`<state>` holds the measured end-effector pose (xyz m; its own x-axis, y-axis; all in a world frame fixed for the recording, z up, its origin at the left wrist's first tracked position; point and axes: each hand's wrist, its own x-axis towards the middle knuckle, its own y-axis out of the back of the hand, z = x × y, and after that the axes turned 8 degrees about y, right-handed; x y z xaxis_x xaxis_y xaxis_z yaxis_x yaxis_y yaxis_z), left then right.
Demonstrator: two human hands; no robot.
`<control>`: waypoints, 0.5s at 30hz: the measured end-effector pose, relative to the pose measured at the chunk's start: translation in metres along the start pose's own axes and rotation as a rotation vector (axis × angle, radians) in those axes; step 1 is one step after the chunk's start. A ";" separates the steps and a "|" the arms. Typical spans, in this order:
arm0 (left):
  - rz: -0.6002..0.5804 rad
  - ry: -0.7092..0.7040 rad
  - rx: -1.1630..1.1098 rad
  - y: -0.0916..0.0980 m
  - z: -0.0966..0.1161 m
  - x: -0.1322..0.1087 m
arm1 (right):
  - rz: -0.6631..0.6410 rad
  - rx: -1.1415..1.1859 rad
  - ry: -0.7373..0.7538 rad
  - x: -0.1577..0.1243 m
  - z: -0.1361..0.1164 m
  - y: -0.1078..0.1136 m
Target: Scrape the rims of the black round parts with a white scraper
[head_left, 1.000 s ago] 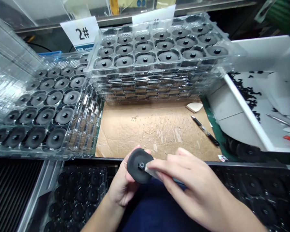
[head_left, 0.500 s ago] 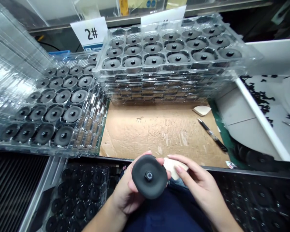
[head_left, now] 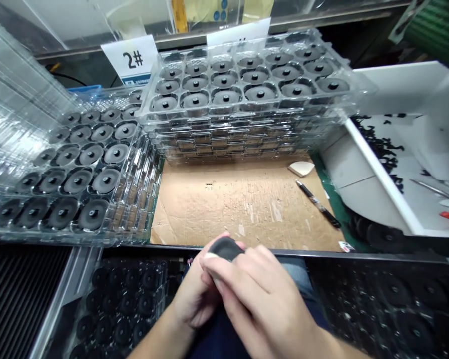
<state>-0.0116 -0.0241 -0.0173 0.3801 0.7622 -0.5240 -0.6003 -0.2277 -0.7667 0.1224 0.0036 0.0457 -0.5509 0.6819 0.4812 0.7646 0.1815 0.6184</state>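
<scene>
Left hand [head_left: 194, 299] | right hand [head_left: 258, 304] — both curled closed around black disc [head_left: 224, 248] — mostly hidden

A factory workstation, shown by stacked parts trays [head_left: 243, 117] and a "2#" sign [head_left: 129, 59].

desk: scuffed brown corrugated cardboard top [head_left: 243, 209], green mat edge [head_left: 331, 212] | behind: clear acrylic panel [head_left: 78, 25], white paper card [head_left: 129, 59] saying 2# | right: white-walled bin [head_left: 381, 169] | low left: black ribbed panel [head_left: 22, 294] | light: bright, pretty even
</scene>
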 end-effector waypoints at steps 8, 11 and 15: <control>0.021 -0.002 0.089 -0.009 -0.001 0.001 | 0.013 -0.045 -0.027 0.013 0.011 -0.001; 0.026 -0.037 0.073 -0.002 0.005 0.000 | -0.125 0.113 0.000 0.001 0.012 0.008; 0.069 -0.013 0.032 0.006 0.007 0.003 | -0.187 -0.054 -0.137 -0.010 0.014 0.026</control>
<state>-0.0190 -0.0185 -0.0206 0.3277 0.7532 -0.5704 -0.6469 -0.2611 -0.7165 0.1521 0.0115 0.0479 -0.6282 0.7302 0.2686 0.6324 0.2781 0.7230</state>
